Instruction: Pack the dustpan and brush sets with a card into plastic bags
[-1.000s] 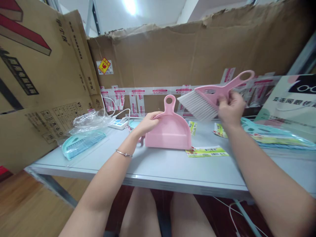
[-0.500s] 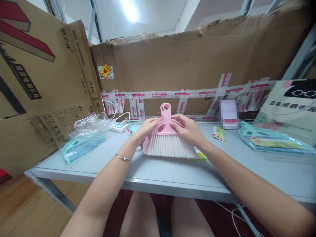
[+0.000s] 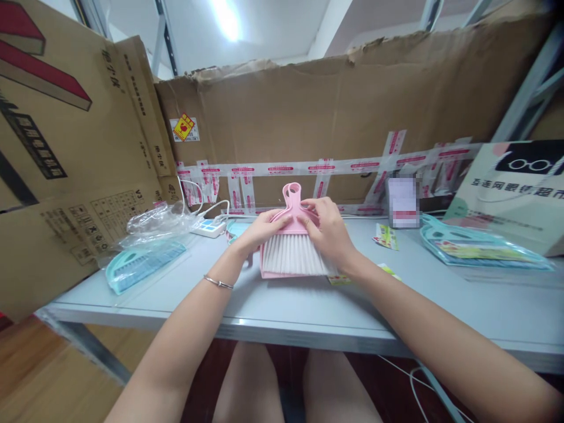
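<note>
Pink plastic fills both hands: the left hand [image 3: 263, 228] grips the dustpan [image 3: 266, 271] by its left shoulder, and the right hand [image 3: 329, 229] clasps the brush [image 3: 298, 252] by its right shoulder, fingers bent over the top edge. Brush lies against pan, bristles down, looped handles nearly aligned, at the centre of the desk [image 3: 247, 314]; whether the pan's lip touches it I cannot tell. Both should be light and stiff, the smooth shell perhaps slippery, the white bristles likely to flex; neck or shoulders look the surest hold. Beyond, glossy printed cards [image 3: 386, 236] lie right, a turquoise set [image 3: 484, 244] farther right, crinkled clear film [image 3: 154, 222] left, and creased cardboard [image 3: 282, 117] walls the far side.
</note>
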Tool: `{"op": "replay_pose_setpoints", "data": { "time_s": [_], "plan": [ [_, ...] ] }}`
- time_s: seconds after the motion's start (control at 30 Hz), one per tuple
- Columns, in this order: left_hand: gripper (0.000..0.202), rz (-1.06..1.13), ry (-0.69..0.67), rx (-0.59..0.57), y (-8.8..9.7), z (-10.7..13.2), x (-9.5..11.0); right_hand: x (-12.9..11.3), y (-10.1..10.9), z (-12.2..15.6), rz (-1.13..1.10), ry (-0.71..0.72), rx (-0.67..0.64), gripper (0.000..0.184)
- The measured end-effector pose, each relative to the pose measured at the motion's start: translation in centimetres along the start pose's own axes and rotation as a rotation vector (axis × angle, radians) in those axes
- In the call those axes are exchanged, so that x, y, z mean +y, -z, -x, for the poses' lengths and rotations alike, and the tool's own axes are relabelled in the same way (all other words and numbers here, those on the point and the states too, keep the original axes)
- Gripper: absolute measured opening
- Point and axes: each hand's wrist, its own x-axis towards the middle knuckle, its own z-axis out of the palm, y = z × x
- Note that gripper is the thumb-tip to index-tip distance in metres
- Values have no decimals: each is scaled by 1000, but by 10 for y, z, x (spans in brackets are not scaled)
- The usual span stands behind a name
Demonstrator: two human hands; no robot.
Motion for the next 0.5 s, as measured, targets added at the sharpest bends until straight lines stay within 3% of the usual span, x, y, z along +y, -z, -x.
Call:
{"op": "replay_pose_setpoints", "data": {
  "time_s": [0.17, 0.27, 0.33, 0.43, 0.5],
  "plan": [
    [39, 59, -37, 19, -5, -4, -2, -1, 5, -2, 227, 72, 4, 26],
    [38, 36, -16, 22, -5, -1, 1, 2, 11, -4, 254, 20, 41, 32],
    [38, 33, -1, 18, -3, 1, 2, 8, 14, -6, 155, -113, 4, 41],
    [37, 53, -3, 17, 1, 1, 0, 21, 17, -9, -149, -437, -259, 46],
    [32, 14, 7, 12, 5, -2, -3, 25, 15, -9, -279, -564, -425, 42]
  ]
}}
